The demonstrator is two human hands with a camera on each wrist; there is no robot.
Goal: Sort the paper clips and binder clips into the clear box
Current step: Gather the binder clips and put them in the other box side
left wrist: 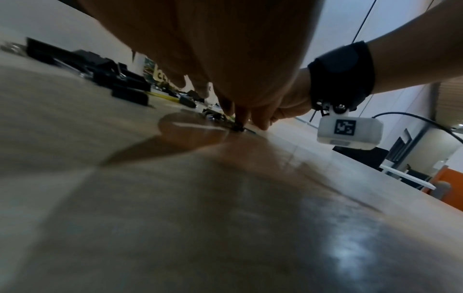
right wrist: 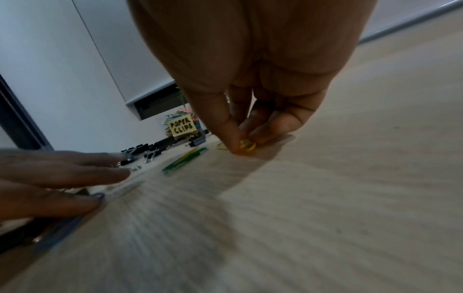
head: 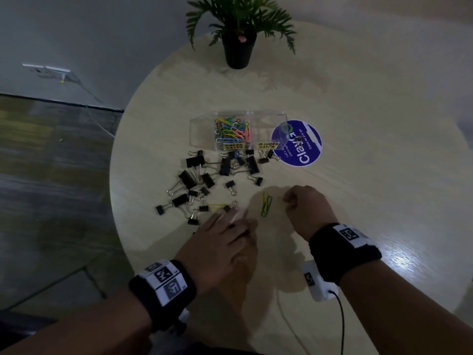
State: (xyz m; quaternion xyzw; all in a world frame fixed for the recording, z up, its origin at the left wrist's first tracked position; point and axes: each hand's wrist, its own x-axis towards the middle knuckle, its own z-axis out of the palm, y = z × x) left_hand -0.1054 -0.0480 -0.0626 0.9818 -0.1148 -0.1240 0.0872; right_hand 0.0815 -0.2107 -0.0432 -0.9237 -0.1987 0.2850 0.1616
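The clear box stands mid-table; its middle compartment holds coloured paper clips behind a "PAPER CLIPS" label. Several black binder clips lie scattered in front of it. Green and yellow paper clips lie loose between my hands. My right hand is curled, thumb and fingers pinching a yellow paper clip against the table. My left hand lies flat with straight fingers on the table beside the nearest binder clips; a blue clip shows under it.
A potted plant stands at the far edge of the round wooden table. A blue round sticker sits right of the box. The table edge curves close on the left; a cable hangs from my right wrist.
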